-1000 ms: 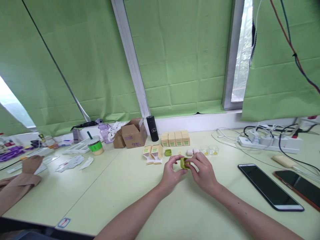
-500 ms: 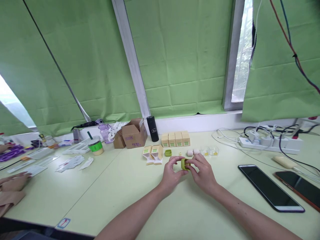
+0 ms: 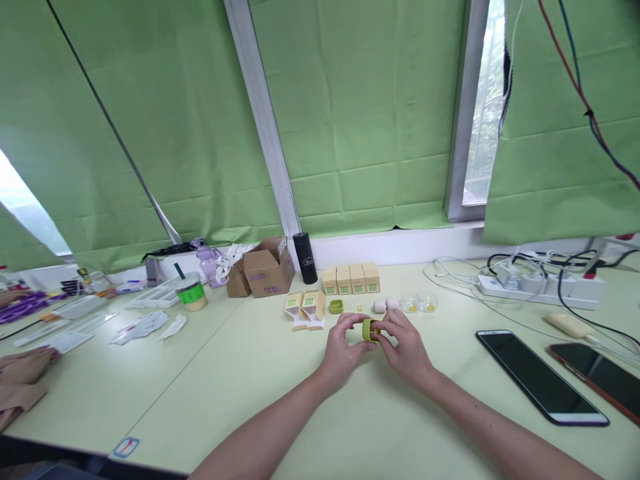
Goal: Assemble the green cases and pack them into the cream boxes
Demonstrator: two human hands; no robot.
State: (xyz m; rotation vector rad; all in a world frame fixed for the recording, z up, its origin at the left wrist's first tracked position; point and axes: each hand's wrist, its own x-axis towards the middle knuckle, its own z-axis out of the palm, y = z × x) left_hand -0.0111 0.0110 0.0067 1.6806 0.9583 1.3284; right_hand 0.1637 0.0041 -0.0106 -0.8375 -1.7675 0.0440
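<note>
Comparing this moment with the pictures just before it shows one change at the work point: the cup (image 3: 367, 329) is turned so that its open side faces more to the right, and less of its inside shows. The hands stand in nearly the same place.

Left hand (image 3: 343, 343): thumb and fingers are clamped on the cup from the left, with the thumb below and the fingers above. Right hand (image 3: 404, 343): the fingertips are drawn close together at the open side and appear to reach inside. Whether they grip a part there cannot be told, since the fingers and the cup wall hide it. The cup is held above the table (image 3: 280, 400), between the two hands. In judgement, the left hand acts as the holder and the right hand does the finer work at the opening; the turn gives the right fingers a more direct approach.

Parts near the hands: a tray (image 3: 336, 307), also green, lies beyond the left hand. A small yellow piece (image 3: 360, 308) lies just right of it. Two pink pieces (image 3: 380, 307) lie beyond the right hand, followed by two clear cases (image 3: 429, 303). Open cartons (image 3: 313, 302) stand left of the tray.

At far left, a co-worker's sleeve (image 3: 20, 397) has drawn back toward the picture edge.
</note>
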